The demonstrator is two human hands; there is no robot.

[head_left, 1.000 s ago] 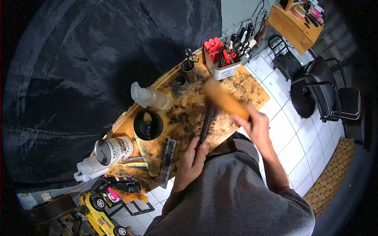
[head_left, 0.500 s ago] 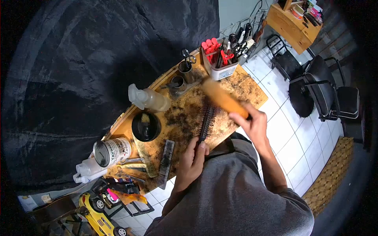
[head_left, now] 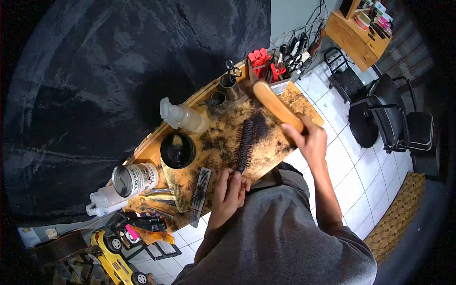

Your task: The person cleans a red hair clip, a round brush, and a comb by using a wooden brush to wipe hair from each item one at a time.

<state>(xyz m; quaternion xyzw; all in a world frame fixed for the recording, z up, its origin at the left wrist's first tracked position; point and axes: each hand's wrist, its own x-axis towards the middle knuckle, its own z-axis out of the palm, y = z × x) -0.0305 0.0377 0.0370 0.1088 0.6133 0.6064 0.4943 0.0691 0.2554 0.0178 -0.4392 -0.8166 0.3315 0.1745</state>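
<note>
My left hand (head_left: 229, 194) is closed round the handle of a black round hairbrush (head_left: 244, 142), whose bristles point away from me over the table. In my right hand (head_left: 311, 140) is a curved wooden-backed brush (head_left: 278, 107), gripped at its near end and held above the tabletop. Its underside is hidden from view. The two brushes are apart. Dark hair clippings (head_left: 216, 141) lie scattered over the wooden table (head_left: 270, 154) beneath them. Left of my left hand lie a dark comb (head_left: 200, 194) and a yellowish comb (head_left: 178, 192).
A black bowl (head_left: 176, 154) holds a small brush. Behind it stand a spray bottle (head_left: 187, 118) and metal cups (head_left: 218, 99), one with scissors. A bin (head_left: 280, 85) of red clips and tools is at the far right corner. A labelled can (head_left: 142, 178) stands left.
The wooden-backed brush, blurred earlier, has shifted slightly right and now shows sharply. My left hand has turned the round hairbrush a little. The whole view has shifted slightly.
</note>
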